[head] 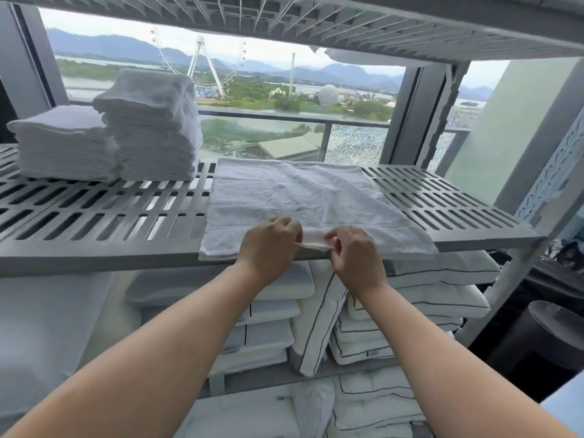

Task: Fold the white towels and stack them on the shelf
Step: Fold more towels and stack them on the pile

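A white towel (297, 194) lies spread flat on the grey slotted shelf (104, 213), its near hem at the shelf's front edge. My left hand (268, 245) and my right hand (354, 254) meet at the middle of that near hem. Both pinch a small raised piece of the white cloth (313, 240) between thumb and fingers. Two stacks of folded white towels stand at the shelf's back left: a tall stack (155, 128) and a lower stack (63, 143) beside it.
Another grey shelf (284, 23) hangs close overhead. Below the working shelf lie stacked white pillows with dark piping (410, 311). A shelf post (518, 263) rises at the right, with a dark round bin (550, 336) beyond it. A window and balcony rail are behind.
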